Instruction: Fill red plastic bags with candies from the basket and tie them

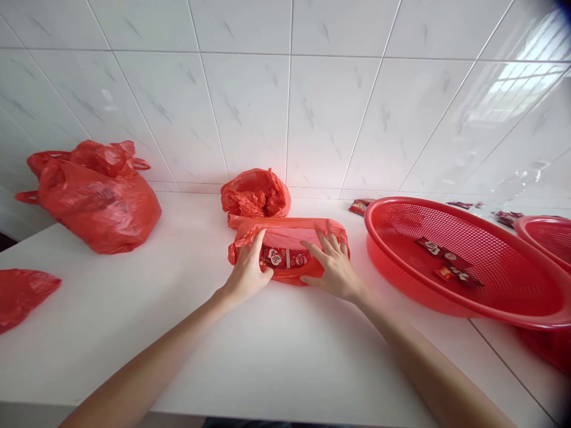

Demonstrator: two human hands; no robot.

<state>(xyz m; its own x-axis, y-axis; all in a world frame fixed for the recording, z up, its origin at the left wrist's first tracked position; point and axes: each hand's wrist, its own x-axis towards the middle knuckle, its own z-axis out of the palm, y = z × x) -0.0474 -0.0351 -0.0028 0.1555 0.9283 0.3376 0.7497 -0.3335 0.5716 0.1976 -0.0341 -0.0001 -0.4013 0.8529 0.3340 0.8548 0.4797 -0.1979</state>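
A red plastic bag (292,224) lies on the white counter in front of me, its mouth toward me. Dark red snack packets (285,258) with white print show inside it. My left hand (248,268) is at the bag's left side, thumb and index finger apart over the opening; its other fingers are partly hidden. At the right side, my right hand (336,268) rests on the bag with its fingers spread. Neither hand visibly grips a packet.
Behind the bag sits a crumpled red bag (256,193). A full, tied red bag (100,205) stands at left, with another red bag (27,294) nearer. At right, a red mesh basket (401,279) holds several packets (450,258). A loose packet (359,206) lies near the tiled wall.
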